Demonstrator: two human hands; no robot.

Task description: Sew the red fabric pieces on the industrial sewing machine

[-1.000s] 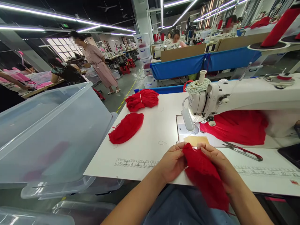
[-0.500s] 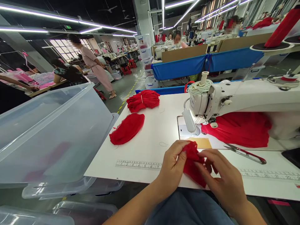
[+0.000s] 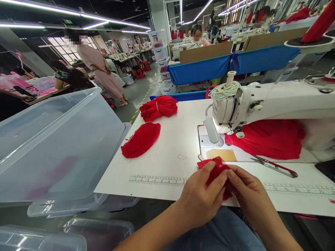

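Observation:
Both hands pinch a small red fabric piece (image 3: 214, 166) at the near edge of the white sewing table (image 3: 172, 150). My left hand (image 3: 201, 198) grips its left side with thumb and fingers closed. Touching it from the right, my right hand (image 3: 247, 193) holds the same piece, fingers closed on it. Most of the fabric is bunched between the hands and partly hidden. A white sewing machine (image 3: 251, 104) stands just beyond, with a tan patch (image 3: 221, 154) on the bed in front of its needle.
Red fabric (image 3: 267, 137) lies under the machine arm. Thread snips (image 3: 274, 166) rest at the right. A red lace piece (image 3: 141, 140) and a tied red bundle (image 3: 158, 107) lie at the left. Clear plastic bins (image 3: 52, 146) stand to my left. Other people work in the background.
The red piece has been gathered smaller and lifted onto the table edge. My hands have closed together around it, the left moving right and forward.

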